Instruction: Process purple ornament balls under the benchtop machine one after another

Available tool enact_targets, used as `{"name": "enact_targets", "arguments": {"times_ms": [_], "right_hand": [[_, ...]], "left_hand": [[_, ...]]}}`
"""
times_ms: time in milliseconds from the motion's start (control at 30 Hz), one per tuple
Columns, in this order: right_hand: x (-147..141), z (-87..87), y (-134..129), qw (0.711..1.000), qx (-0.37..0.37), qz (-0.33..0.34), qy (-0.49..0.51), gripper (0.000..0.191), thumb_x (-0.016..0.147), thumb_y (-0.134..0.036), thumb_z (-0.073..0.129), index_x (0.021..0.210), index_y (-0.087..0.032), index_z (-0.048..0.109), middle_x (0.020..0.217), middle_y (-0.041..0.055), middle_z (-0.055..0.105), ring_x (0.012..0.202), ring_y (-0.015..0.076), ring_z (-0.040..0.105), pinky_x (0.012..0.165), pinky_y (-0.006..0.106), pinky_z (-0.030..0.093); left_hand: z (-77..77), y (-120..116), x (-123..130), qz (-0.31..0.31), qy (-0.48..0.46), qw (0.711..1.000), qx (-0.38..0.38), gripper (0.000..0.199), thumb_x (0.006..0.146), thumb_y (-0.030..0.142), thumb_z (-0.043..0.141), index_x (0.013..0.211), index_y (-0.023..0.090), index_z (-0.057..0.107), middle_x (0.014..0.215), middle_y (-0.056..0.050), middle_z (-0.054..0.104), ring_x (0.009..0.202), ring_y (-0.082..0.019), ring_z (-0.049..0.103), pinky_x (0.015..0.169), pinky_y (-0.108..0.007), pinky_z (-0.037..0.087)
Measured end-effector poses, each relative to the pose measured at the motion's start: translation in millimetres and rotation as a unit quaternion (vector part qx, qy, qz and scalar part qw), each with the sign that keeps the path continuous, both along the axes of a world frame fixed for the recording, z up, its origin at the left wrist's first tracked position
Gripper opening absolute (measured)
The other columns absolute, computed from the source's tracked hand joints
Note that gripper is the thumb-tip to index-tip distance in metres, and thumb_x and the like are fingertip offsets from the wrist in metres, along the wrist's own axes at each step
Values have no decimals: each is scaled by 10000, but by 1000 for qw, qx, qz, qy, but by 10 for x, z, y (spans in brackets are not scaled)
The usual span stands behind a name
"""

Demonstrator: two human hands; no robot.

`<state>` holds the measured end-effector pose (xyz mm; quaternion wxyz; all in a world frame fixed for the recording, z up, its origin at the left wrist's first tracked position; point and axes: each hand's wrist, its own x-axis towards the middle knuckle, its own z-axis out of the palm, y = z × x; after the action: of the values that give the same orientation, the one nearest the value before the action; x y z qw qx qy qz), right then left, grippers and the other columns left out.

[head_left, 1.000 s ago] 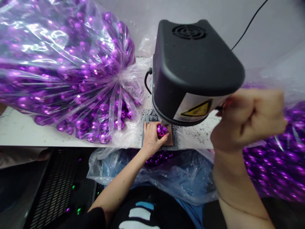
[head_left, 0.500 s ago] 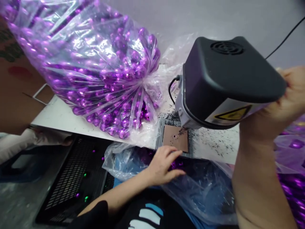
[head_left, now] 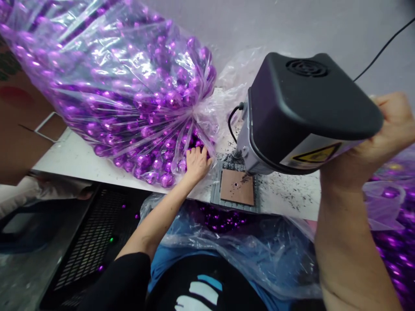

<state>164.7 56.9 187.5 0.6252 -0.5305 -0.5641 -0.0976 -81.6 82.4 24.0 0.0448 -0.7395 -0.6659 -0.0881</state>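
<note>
My left hand (head_left: 197,164) is at the opening of a clear plastic bag (head_left: 129,90) full of shiny purple beads. Its fingers are curled into the beads, their tips hidden. My right hand (head_left: 394,116) is closed at the far right side of a black-hooded bench machine (head_left: 317,99); whatever it grips there is behind the hood. Below the machine's head, a brown square plate (head_left: 238,190) with a small hole lies on a grey grooved base (head_left: 215,192). Across my lap is another clear bag (head_left: 272,259) with loose purple beads (head_left: 223,218) in it.
Dark shavings (head_left: 288,190) litter the white table (head_left: 84,160). At the left stand a cardboard box (head_left: 26,138) and, lower down, a black mesh crate (head_left: 87,242) with a few stray beads. More bagged purple beads (head_left: 395,242) are at the right. A cable (head_left: 385,52) crosses the wall.
My left hand has moved from beside the brown plate up and left to the bag's opening. The beads in my lap are now uncovered. My right hand stays at the machine.
</note>
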Motion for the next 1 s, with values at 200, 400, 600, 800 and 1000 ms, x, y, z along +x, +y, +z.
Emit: {"name": "enact_targets", "arguments": {"times_ms": [200,400,600,800,1000], "right_hand": [[-22,19,-22,1000,-4,11,11,372,934,-336,398,665,-83,358,636,-36,266,627,-18,248,659,248,179],[-20,71,-66,999,-35,20,6,403,924,-375,397,651,-88,324,622,-34,253,633,-20,240,644,251,163],[-10,47,-43,999,-22,24,-1,434,930,-434,398,659,-98,361,618,-32,272,623,-8,254,641,246,163],[2,45,-59,999,-37,23,3,439,924,-450,409,668,-95,372,616,-34,275,634,-12,261,657,247,180],[-7,60,-76,999,-49,22,-3,394,921,-414,413,689,-100,359,620,-39,275,638,-20,266,658,234,192]], "left_hand": [[17,93,3,3,-113,991,-78,463,877,273,561,1330,197,509,1249,-178,519,965,-296,634,814,-390,440],[290,-264,-330,9,-616,776,-137,553,702,268,784,1216,232,583,1123,-75,593,896,-193,632,755,-307,484],[469,-698,-261,6,-865,389,-316,409,877,490,612,1103,149,618,1048,-133,688,821,-179,673,631,-237,492],[306,-814,-26,1,-865,359,-351,356,920,350,586,1229,176,565,1033,-122,710,793,-185,714,591,-215,510],[273,-897,34,8,-863,396,-312,395,916,446,592,1231,213,540,909,-54,691,664,-177,713,458,-187,466]]}}
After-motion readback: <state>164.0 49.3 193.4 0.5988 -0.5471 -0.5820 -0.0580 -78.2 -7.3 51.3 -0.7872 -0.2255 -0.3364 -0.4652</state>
